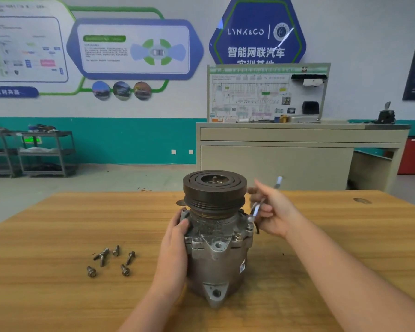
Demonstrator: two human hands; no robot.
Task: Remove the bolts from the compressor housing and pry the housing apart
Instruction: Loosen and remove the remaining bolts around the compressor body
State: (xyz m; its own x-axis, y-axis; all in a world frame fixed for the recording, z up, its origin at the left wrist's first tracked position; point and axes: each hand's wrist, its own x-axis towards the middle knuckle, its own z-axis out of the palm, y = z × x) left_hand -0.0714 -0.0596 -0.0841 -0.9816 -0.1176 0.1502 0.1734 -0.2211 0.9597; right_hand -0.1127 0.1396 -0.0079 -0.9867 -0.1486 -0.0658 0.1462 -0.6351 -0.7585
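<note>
While the left hand [177, 238] clamps the compressor [217, 238] upright on the worktop [58, 231], the right hand [272, 212] grips a blurred tool [256, 209] at its flange; six bolts [113, 259] lie loose left

The compressor housing [216, 255] stands upright on the wooden counter [58, 224], a grey, grimy cast-metal body with mounting lugs facing the camera and a dark grooved pulley [214, 188] on top. Six loose bolts [110, 259] lie scattered on the counter to its left, well apart from it. One bolt seems still seated on the flange [238, 236].
</note>
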